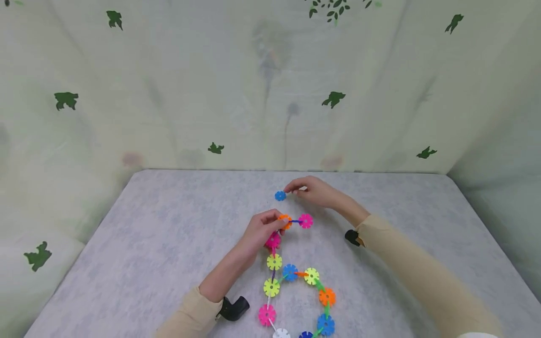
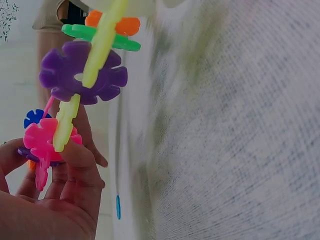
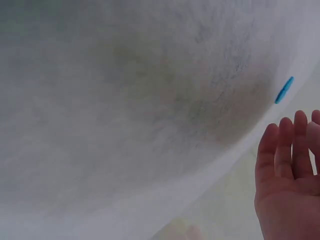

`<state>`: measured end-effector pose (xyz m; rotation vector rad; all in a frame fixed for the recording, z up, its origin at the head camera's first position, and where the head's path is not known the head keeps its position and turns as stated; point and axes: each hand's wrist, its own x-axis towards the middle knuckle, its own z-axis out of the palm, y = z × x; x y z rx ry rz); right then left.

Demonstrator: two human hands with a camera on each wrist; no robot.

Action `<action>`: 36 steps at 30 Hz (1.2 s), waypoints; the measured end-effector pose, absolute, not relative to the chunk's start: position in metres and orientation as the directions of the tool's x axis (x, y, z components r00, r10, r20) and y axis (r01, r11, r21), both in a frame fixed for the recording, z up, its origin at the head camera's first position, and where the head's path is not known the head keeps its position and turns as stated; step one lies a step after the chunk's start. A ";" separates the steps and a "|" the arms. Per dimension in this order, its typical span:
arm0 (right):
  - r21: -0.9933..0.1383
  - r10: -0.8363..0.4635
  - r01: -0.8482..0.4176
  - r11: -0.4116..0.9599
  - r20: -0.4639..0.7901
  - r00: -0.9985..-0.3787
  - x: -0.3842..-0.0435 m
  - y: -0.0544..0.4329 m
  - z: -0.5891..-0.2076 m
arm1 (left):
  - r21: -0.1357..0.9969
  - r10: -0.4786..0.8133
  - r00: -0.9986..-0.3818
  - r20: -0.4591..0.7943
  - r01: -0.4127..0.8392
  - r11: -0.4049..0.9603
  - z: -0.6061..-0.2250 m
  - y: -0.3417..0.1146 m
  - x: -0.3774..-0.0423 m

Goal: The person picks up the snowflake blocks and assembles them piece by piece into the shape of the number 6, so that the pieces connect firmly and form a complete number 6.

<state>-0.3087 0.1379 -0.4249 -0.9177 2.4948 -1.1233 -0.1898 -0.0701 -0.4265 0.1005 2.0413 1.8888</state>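
Observation:
In the head view my left hand (image 1: 264,230) pinches an orange notched disc (image 1: 287,218) near the upper end of a chain of linked, flower-shaped plastic discs. A pink disc (image 1: 306,221) sticks out to the right of it on a dark blue link. The left wrist view shows a pink disc (image 2: 37,135) among the left fingers and a purple disc (image 2: 107,77) beyond them. My right hand (image 1: 314,191) reaches over the table with fingers extended, its fingertips close beside a loose blue disc (image 1: 280,195). In the right wrist view that blue disc (image 3: 284,90) lies just past the fingers.
The rest of the chain forms a loop toward me, with a yellow disc (image 1: 272,287), an orange disc (image 1: 327,296) and a blue disc (image 1: 326,325), cut off by the lower frame edge. A pale curtain (image 1: 236,84) stands behind the grey table (image 1: 139,234).

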 end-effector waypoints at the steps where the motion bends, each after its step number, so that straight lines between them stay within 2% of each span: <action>1: -0.736 -0.642 -0.442 0.513 0.012 -0.766 -0.313 0.134 -0.426 | 0.976 0.289 -0.934 -0.212 -0.188 0.107 -0.426 -0.070 -0.190; 9: -0.675 -0.670 -0.473 0.567 -0.043 -0.741 -0.331 0.114 -0.436 | 0.973 0.295 -0.929 -0.222 -0.193 0.123 -0.424 -0.070 -0.190; 16: -0.661 -0.636 -0.437 0.610 -0.079 -0.768 -0.333 0.111 -0.440 | 0.972 0.318 -0.919 -0.232 -0.203 0.120 -0.424 -0.068 -0.188; 24: -0.699 -0.600 -0.407 0.588 -0.039 -0.799 -0.330 0.110 -0.439 | 0.970 0.314 -0.920 -0.236 -0.204 0.130 -0.425 -0.067 -0.188; 31: -0.691 -0.543 -0.382 0.614 -0.019 -0.840 -0.325 0.111 -0.436 | 0.969 0.311 -0.920 -0.240 -0.208 0.133 -0.426 -0.067 -0.189; 36: -0.679 -0.532 -0.387 0.624 -0.006 -0.847 -0.321 0.117 -0.436 | 0.969 0.325 -0.914 -0.243 -0.217 0.115 -0.427 -0.068 -0.190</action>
